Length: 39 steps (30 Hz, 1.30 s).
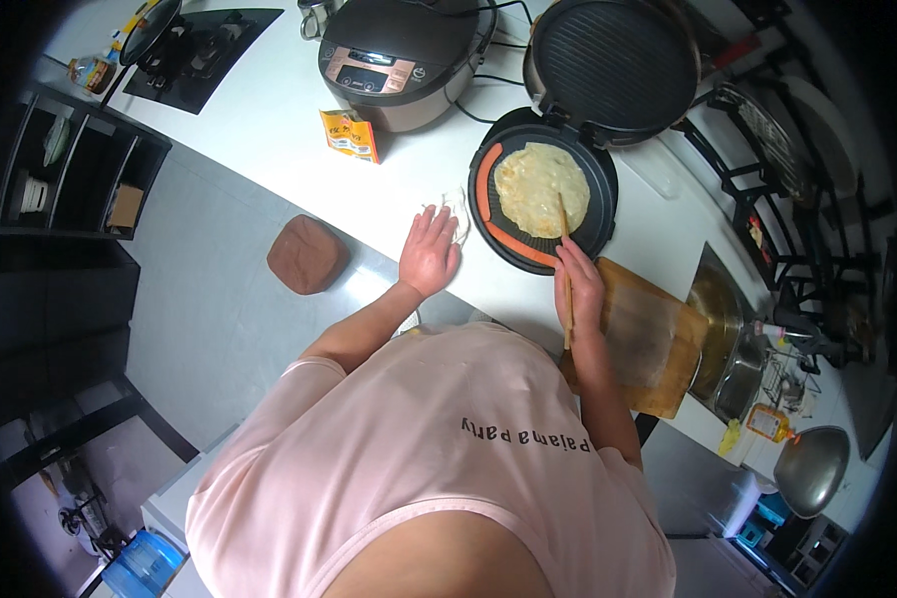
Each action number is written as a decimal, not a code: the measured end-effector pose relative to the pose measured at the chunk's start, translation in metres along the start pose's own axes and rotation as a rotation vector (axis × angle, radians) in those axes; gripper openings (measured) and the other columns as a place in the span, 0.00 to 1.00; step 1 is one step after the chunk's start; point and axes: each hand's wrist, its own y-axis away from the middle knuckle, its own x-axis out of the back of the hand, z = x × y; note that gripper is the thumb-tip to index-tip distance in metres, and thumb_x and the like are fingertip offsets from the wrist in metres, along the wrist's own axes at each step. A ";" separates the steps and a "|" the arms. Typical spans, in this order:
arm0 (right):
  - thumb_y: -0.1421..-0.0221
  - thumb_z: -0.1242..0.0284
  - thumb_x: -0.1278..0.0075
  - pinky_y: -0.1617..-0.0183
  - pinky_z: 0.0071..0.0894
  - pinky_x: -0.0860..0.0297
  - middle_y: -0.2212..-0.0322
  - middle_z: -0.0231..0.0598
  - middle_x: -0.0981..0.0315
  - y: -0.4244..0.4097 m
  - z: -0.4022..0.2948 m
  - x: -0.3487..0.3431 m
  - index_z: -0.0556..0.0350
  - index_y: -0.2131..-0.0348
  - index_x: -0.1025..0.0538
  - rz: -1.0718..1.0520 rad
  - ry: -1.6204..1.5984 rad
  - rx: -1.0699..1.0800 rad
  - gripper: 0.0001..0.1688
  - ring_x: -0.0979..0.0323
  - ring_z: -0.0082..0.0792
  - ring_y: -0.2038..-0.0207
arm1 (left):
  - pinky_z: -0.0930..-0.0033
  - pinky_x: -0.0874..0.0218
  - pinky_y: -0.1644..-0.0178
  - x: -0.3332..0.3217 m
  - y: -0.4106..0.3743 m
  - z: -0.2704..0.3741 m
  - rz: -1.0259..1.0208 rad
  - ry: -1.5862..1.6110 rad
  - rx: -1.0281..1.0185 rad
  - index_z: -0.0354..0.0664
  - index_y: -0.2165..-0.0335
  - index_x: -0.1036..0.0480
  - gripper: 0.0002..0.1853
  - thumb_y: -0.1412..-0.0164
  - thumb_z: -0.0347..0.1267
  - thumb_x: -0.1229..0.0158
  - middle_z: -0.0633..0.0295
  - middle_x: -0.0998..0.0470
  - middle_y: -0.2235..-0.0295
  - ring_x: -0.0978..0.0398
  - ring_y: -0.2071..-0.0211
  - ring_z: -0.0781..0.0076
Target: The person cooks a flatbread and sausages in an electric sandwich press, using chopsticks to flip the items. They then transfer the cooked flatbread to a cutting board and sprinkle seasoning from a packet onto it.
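Note:
My right hand grips wooden chopsticks, whose tips touch the lower right part of a pale flatbread. The flatbread lies on the dark ridged plate of an electric griddle. Two sausage strips, an upper one and a lower one, curve along the plate's left and lower rim. The griddle's lid stands raised behind it. Palm down, my left hand rests at the counter's edge with fingers apart, beside a crumpled whitish piece that looks like plastic or tissue.
A rice cooker stands behind a yellow packet. Right of my right arm, a wooden cutting board bears a translucent sheet, near a metal sink. A brown stool stands on the floor left. A gas hob sits far left.

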 end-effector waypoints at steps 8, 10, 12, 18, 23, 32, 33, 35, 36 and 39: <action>0.46 0.85 0.47 0.45 0.35 0.31 0.54 0.49 0.23 -0.003 -0.007 0.000 0.63 0.56 0.21 0.019 0.108 0.085 0.16 0.25 0.43 0.51 | 0.42 0.49 0.35 0.002 -0.002 0.001 -0.004 0.000 -0.001 0.35 0.50 0.27 0.24 0.47 0.30 0.44 0.47 0.31 0.44 0.38 0.40 0.40; 0.45 0.84 0.47 0.46 0.35 0.30 0.55 0.48 0.22 -0.004 -0.016 0.001 0.64 0.57 0.21 0.029 0.126 0.094 0.14 0.24 0.43 0.53 | 0.42 0.49 0.35 0.002 -0.002 0.001 -0.008 -0.006 -0.002 0.35 0.50 0.28 0.24 0.47 0.30 0.44 0.47 0.31 0.44 0.39 0.40 0.40; 0.44 0.84 0.47 0.48 0.34 0.29 0.55 0.48 0.22 -0.009 -0.030 0.009 0.64 0.58 0.21 0.031 0.084 0.088 0.13 0.23 0.42 0.54 | 0.42 0.49 0.35 0.002 -0.002 0.002 -0.008 -0.013 0.000 0.35 0.50 0.27 0.24 0.47 0.30 0.44 0.47 0.31 0.44 0.39 0.40 0.40; 0.42 0.82 0.48 0.50 0.33 0.28 0.57 0.48 0.21 -0.018 -0.054 0.025 0.66 0.60 0.21 0.076 -0.033 0.046 0.09 0.22 0.40 0.56 | 0.42 0.49 0.35 0.001 -0.001 0.000 -0.002 -0.002 -0.006 0.36 0.50 0.27 0.23 0.47 0.30 0.44 0.48 0.31 0.44 0.39 0.40 0.40; 0.43 0.84 0.48 0.52 0.35 0.27 0.59 0.50 0.22 -0.012 -0.061 0.019 0.66 0.61 0.22 0.001 -0.105 0.110 0.09 0.22 0.45 0.58 | 0.42 0.49 0.35 0.001 -0.002 0.001 -0.005 0.006 -0.001 0.36 0.50 0.27 0.23 0.47 0.30 0.44 0.48 0.31 0.44 0.39 0.40 0.40; 0.46 0.85 0.45 0.53 0.37 0.28 0.60 0.50 0.24 -0.004 -0.057 0.010 0.65 0.62 0.23 -0.026 -0.120 0.127 0.10 0.24 0.47 0.58 | 0.43 0.49 0.35 0.003 -0.003 0.002 -0.014 -0.002 0.004 0.37 0.49 0.28 0.24 0.46 0.30 0.44 0.48 0.31 0.43 0.38 0.40 0.40; 0.46 0.85 0.45 0.53 0.36 0.28 0.60 0.51 0.24 -0.004 -0.055 0.009 0.65 0.61 0.23 -0.023 -0.113 0.129 0.10 0.24 0.47 0.58 | 0.43 0.49 0.35 0.003 -0.003 0.002 -0.014 -0.001 0.004 0.36 0.49 0.28 0.24 0.46 0.30 0.44 0.48 0.31 0.43 0.39 0.40 0.40; 0.46 0.85 0.45 0.53 0.36 0.28 0.59 0.51 0.25 -0.003 -0.053 0.009 0.65 0.61 0.23 -0.032 -0.117 0.138 0.10 0.24 0.47 0.58 | 0.43 0.49 0.35 0.003 -0.002 0.001 -0.016 -0.004 0.006 0.36 0.49 0.28 0.24 0.46 0.30 0.44 0.48 0.31 0.44 0.38 0.40 0.40; 0.46 0.85 0.45 0.53 0.36 0.28 0.59 0.51 0.25 -0.003 -0.052 0.009 0.66 0.61 0.23 -0.035 -0.118 0.141 0.11 0.25 0.47 0.57 | 0.43 0.49 0.35 0.002 -0.002 0.001 -0.018 -0.005 0.006 0.36 0.49 0.28 0.24 0.46 0.30 0.44 0.48 0.31 0.44 0.38 0.40 0.40; 0.44 0.86 0.47 0.53 0.30 0.29 0.58 0.45 0.25 -0.002 -0.054 0.006 0.66 0.61 0.22 -0.037 -0.096 0.150 0.09 0.25 0.38 0.58 | 0.43 0.49 0.35 0.002 -0.003 0.001 -0.018 -0.004 0.004 0.36 0.49 0.28 0.24 0.46 0.30 0.44 0.48 0.31 0.44 0.39 0.40 0.40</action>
